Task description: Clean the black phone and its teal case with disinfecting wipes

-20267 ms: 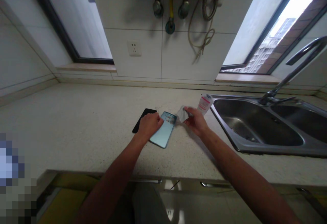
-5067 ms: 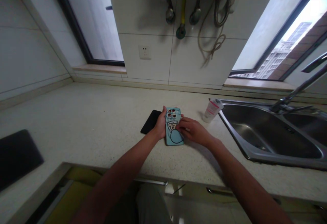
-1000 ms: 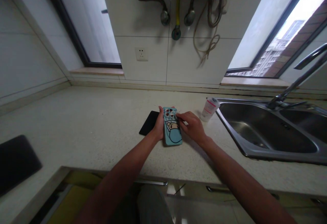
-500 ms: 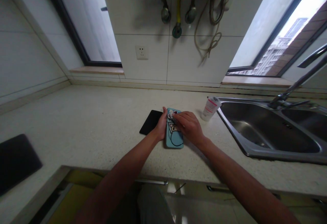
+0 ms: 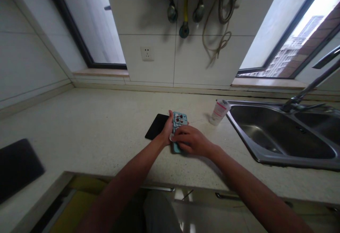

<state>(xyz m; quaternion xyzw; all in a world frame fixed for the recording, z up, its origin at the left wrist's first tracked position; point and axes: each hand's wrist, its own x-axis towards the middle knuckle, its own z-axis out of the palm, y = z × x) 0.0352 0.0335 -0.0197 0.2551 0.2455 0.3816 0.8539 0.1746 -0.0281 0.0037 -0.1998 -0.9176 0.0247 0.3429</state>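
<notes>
On the speckled stone countertop [image 5: 92, 126], the right hand [image 5: 190, 143], fingers pressed flat, has slid down the light-blue cartoon phone case [image 5: 180, 119], whose left edge the left hand [image 5: 167, 128] clasps.

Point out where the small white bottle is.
Head view, right of centre: the white bottle is on the countertop just left of the sink, beyond the right hand.

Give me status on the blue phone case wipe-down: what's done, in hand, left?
Done: the blue case lies printed side up on the counter, with a black slab beside it. In hand: the left hand holds the case's left edge, and the right hand presses what looks like a pale wad over its lower half. Left: probably the camera-cutout end, now uncovered. Cleanliness can't be judged.
</notes>
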